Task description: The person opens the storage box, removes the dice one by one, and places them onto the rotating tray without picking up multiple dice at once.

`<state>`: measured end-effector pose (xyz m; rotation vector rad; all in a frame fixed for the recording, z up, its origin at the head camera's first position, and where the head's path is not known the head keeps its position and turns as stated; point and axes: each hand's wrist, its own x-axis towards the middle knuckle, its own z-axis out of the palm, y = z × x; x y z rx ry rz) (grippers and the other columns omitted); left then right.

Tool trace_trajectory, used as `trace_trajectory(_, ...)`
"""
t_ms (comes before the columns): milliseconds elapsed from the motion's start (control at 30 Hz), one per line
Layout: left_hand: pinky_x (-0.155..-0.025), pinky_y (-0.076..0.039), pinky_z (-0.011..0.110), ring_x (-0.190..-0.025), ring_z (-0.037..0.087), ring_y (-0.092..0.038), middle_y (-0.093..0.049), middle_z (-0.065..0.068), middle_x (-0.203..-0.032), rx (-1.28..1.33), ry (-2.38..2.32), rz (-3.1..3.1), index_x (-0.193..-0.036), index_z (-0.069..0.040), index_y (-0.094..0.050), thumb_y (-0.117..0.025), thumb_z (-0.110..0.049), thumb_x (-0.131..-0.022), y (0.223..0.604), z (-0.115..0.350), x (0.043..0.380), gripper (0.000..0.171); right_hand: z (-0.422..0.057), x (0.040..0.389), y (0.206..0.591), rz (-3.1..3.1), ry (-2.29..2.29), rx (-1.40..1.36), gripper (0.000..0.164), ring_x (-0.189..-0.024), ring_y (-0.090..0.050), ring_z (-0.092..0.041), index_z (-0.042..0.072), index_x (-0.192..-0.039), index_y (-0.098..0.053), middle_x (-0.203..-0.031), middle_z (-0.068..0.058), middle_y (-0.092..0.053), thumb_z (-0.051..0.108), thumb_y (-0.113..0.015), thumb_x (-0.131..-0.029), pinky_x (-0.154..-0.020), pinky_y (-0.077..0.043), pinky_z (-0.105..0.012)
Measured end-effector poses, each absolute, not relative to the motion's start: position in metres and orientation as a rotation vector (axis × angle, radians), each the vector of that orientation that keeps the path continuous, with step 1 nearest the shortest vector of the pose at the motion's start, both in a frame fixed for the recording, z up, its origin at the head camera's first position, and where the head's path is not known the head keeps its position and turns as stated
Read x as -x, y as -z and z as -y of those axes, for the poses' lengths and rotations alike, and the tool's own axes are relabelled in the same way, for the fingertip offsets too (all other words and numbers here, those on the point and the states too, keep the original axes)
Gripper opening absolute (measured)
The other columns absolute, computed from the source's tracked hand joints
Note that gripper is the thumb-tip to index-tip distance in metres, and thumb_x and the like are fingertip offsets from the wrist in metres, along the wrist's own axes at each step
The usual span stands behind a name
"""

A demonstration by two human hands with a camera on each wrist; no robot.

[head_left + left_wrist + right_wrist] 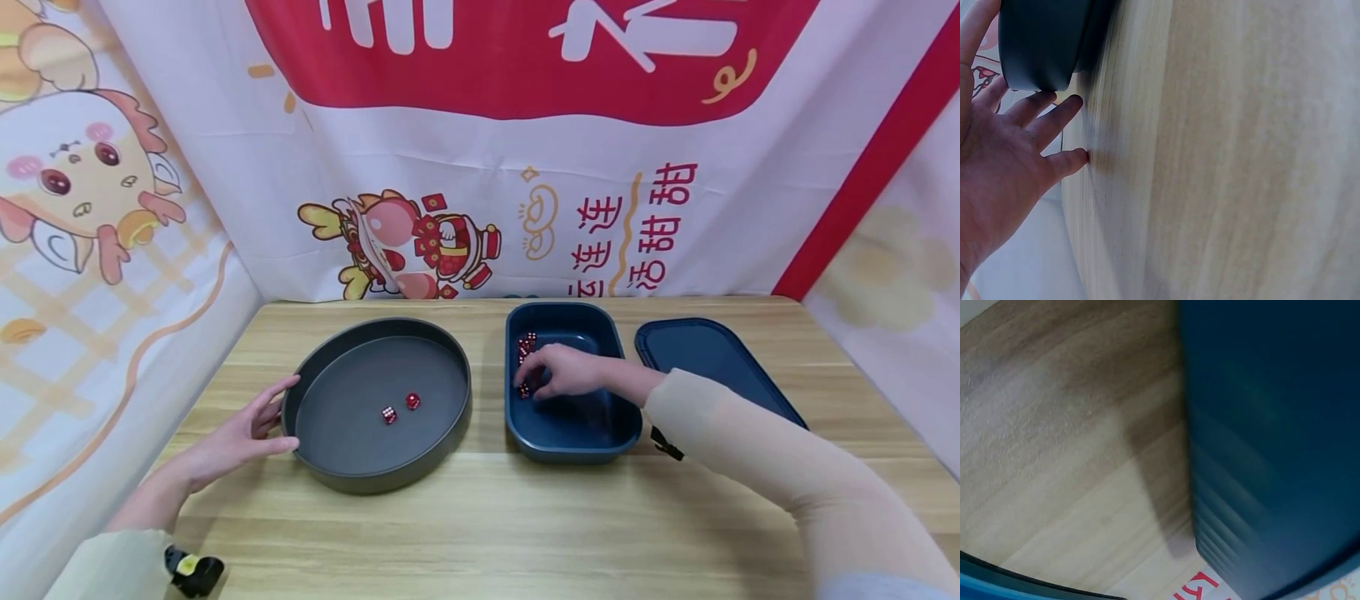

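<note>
My left hand [243, 437] spreads its fingers at the left side of a round dark grey pan [352, 479], thumb and fingertips right at the rim. In the left wrist view the same hand [1010, 144] shows its palm, fingers apart beside the pan's wall [1041, 44]. Two red dice, one white-spotted die [388, 415] and another die [412, 401], lie in the pan. My right hand [566, 371] reaches down into a dark blue rectangular box [573, 456], thumb and forefinger apart around a red die [523, 390]. Several more dice [527, 342] lie along the box's left wall, partly hidden by the hand.
A dark blue lid [690, 342] lies right of the box, partly under the right forearm. Everything stands on a wood-grain table [465, 542]. A printed cloth [465, 150] hangs behind the table and at both sides. The box's outer wall [1272, 425] fills much of the right wrist view.
</note>
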<state>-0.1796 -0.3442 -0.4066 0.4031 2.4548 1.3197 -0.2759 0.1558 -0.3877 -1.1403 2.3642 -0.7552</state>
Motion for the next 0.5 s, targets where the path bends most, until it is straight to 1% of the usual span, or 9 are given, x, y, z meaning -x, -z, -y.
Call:
trace_trajectory(167,-0.100,-0.029,0.064,-0.135,0.056,-0.017,-0.010,0.036,-0.153,-0.407,-1.332,-2.443,-0.157,-0.015,-0.005,-0.067,-0.014,-0.093,0.405,0.343,0.178,0.089,-0.154,0.277,0.395,-2.369,0.710,1.125,0.027,-0.092,-0.062,-0.012,0.008,-0.114,-0.071,-0.111,-0.002,-0.067,0.004,-0.071,-0.088,-0.084,-0.051,-0.030)
trace_trajectory(300,-0.100,-0.029,0.064,-0.135,0.057,-0.018,-0.009,0.037,-0.153,-0.421,-1.340,-2.439,-0.157,-0.013,-0.005,-0.066,-0.012,-0.093,0.405,0.343,0.178,0.088,-0.153,0.278,0.400,-2.376,0.701,1.120,0.023,-0.087,-0.060,-0.009,0.011,-0.109,-0.072,-0.106,0.002,-0.067,0.004,-0.071,-0.088,-0.078,-0.051,-0.026)
trace_trajectory(367,-0.100,-0.030,0.062,-0.135,0.056,-0.018,-0.008,0.035,-0.154,-0.422,-1.334,-2.443,-0.157,-0.013,-0.005,-0.066,-0.012,-0.093,0.405,0.343,0.178,0.088,-0.153,0.278,0.400,-2.378,0.702,1.114,0.021,-0.085,-0.059,-0.009,0.012,-0.106,-0.072,-0.103,0.003,-0.067,0.003,-0.071,-0.087,-0.076,-0.051,-0.026)
trace_trajectory(500,-0.100,-0.030,0.062,-0.135,0.056,-0.019,-0.008,0.036,-0.153,-0.427,-1.334,-2.447,-0.157,-0.013,-0.005,-0.066,-0.012,-0.093,0.405,0.343,0.178,0.088,-0.153,0.278,0.399,-2.377,0.703,1.091,0.018,-0.083,-0.059,-0.009,0.013,-0.103,-0.072,-0.100,0.004,-0.066,0.003,-0.071,-0.088,-0.074,-0.051,-0.025)
